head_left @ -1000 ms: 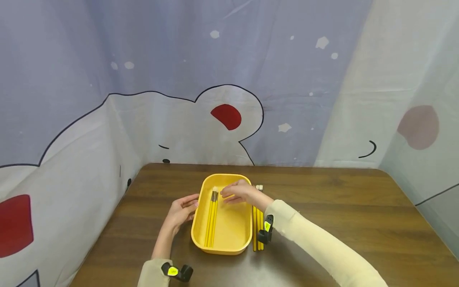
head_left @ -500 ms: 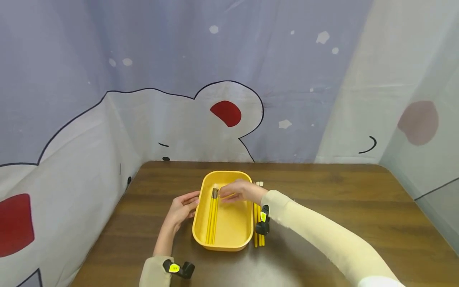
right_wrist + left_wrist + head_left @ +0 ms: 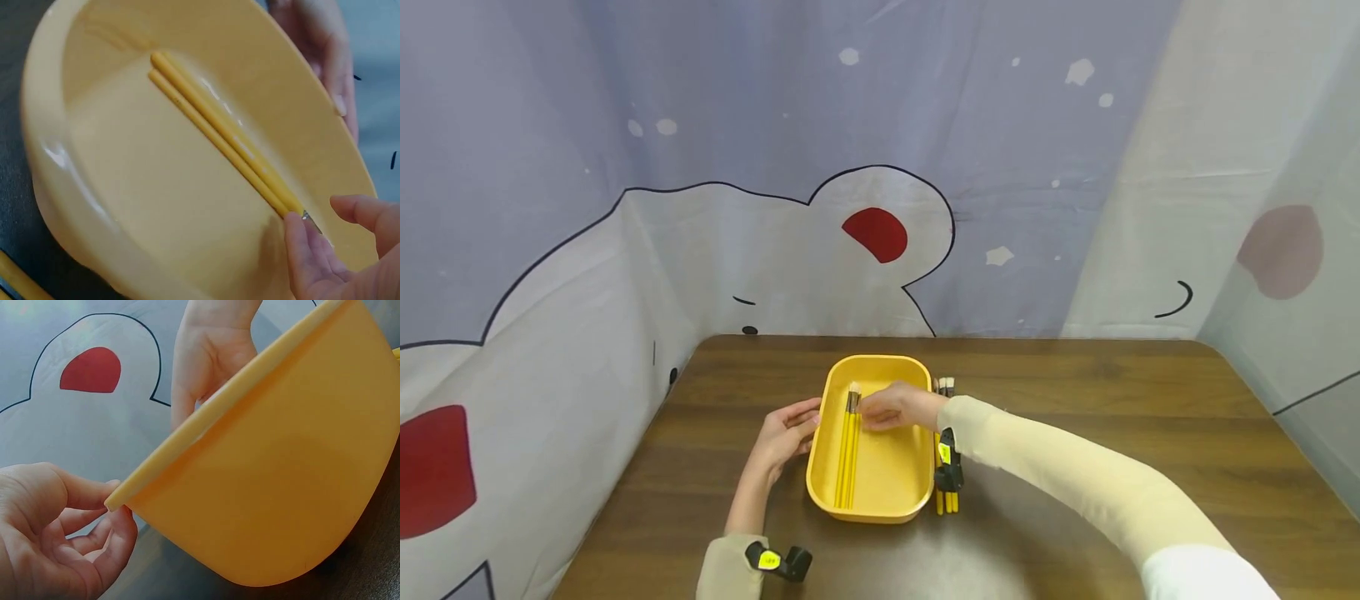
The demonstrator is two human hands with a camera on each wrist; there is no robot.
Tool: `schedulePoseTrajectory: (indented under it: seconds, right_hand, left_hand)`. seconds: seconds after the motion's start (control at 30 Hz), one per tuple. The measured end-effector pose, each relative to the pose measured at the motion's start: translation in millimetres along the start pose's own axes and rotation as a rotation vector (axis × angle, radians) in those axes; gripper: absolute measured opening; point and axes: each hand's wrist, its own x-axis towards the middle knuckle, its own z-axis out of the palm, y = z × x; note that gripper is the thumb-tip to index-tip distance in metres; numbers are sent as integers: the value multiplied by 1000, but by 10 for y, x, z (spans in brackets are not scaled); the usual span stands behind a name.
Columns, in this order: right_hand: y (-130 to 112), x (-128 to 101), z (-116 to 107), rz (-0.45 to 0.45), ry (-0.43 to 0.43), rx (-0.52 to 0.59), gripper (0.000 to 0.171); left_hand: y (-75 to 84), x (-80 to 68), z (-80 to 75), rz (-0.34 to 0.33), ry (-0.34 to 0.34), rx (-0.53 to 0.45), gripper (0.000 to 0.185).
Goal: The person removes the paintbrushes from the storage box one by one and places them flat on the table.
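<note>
Paintbrushes, two of them with yellow handles, lie side by side along the left half of a yellow tray that sits on the dark wooden table. From where I stand, the right hand reaches over the tray from the right and its fingertips touch the brushes just where the handles meet the metal ferrules; the fingers are lightly bent, but I cannot tell whether they pinch a brush or only rest against it. The left hand is at the tray's left side, thumb and fingers loosely curled with the tips at the rim, steadying it rather than clutching it. More yellow-handled brushes lie on the table just beside the tray's right wall, partly hidden under the cream sleeve. Behind the table hangs a pale curtain printed with a cartoon bear.
</note>
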Motion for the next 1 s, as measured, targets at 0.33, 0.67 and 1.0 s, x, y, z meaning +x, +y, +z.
schedulePoseTrajectory:
  seconds: [0.33, 0.67, 1.0]
  right_hand:
    - [64, 66, 89, -67, 71, -118, 22]
    - [118, 68, 143, -98, 147, -177, 13]
    - [163, 137, 175, -161, 238, -406, 9]
  left_hand:
    - [-5, 2, -4, 4, 6, 6, 39]
    - [-33, 3, 8, 15, 13, 1, 38]
    - [-31, 11, 8, 6, 12, 4, 38]
